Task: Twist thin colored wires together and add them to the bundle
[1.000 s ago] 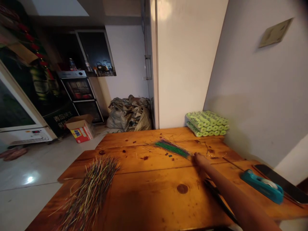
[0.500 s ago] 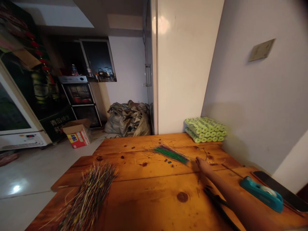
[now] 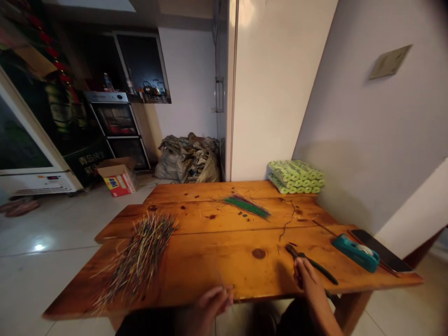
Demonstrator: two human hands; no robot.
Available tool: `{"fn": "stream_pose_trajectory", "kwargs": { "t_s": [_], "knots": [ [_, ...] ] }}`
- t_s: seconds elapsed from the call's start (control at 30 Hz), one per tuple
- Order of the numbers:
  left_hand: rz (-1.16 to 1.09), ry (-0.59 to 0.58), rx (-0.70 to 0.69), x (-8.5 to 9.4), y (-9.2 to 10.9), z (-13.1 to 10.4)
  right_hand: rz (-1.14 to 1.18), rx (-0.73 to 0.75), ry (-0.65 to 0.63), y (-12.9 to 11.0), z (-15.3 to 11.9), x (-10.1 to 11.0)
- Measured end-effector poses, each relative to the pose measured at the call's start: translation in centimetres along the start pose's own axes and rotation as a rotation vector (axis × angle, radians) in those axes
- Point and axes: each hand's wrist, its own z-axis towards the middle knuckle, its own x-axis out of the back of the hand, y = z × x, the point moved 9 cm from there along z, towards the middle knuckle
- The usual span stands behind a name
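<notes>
My right hand [image 3: 306, 276] is closed around part of a pair of pliers [image 3: 321, 270] with dark handles, which lies near the right front of the table. Its jaws point away to the upper left. My left hand [image 3: 214, 301], smeared by motion, is pinched at the front edge; whatever lies between its fingers is too thin and blurred to name. A large loose bundle of many-coloured thin wires [image 3: 147, 252] lies on the left. Farther back is a smaller bundle of green and purplish wires [image 3: 248, 206].
A wooden plank table [image 3: 210, 254] spans the front. On its right are a teal tape dispenser [image 3: 355, 253] and a dark phone [image 3: 381, 249]. Green-wrapped rolls [image 3: 296, 176] are stacked at the back against a white cabinet [image 3: 276, 84]. A cardboard box [image 3: 119, 177] stands on the floor.
My right hand has drawn back from the green wire bundle to the pliers. My left hand has come into view at the front edge. The camera has tilted downward.
</notes>
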Motion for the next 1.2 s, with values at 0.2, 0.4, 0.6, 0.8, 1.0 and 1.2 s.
{"fn": "stream_pose_trajectory", "kwargs": {
  "t_s": [0.2, 0.4, 0.6, 0.8, 1.0, 1.2],
  "knots": [
    [-0.097, -0.015, -0.079, -2.4, 2.8, -1.0, 0.327, -0.176, -0.080, -1.4, -9.4, -1.4],
    [-0.040, -0.104, -0.081, -4.3, 3.9, -1.7, 0.333, -0.145, -0.118, -3.4, -11.9, -2.3],
    [0.038, -0.092, -0.156, -4.9, 4.4, -2.0, 0.386, -0.151, -0.151, -4.1, -12.7, -4.0],
    [0.065, -0.012, -0.207, -4.8, 4.9, -2.1, 0.370, -0.138, -0.184, -5.5, -12.6, -5.9],
    [0.034, -0.022, -0.173, -5.1, 4.8, -2.4, 0.254, -0.050, -0.176, -6.7, -11.9, -6.6],
    [-0.047, -0.058, -0.160, -5.3, 4.7, -2.7, 0.107, 0.080, -0.238, -7.4, -12.1, -7.4]
  ]
}}
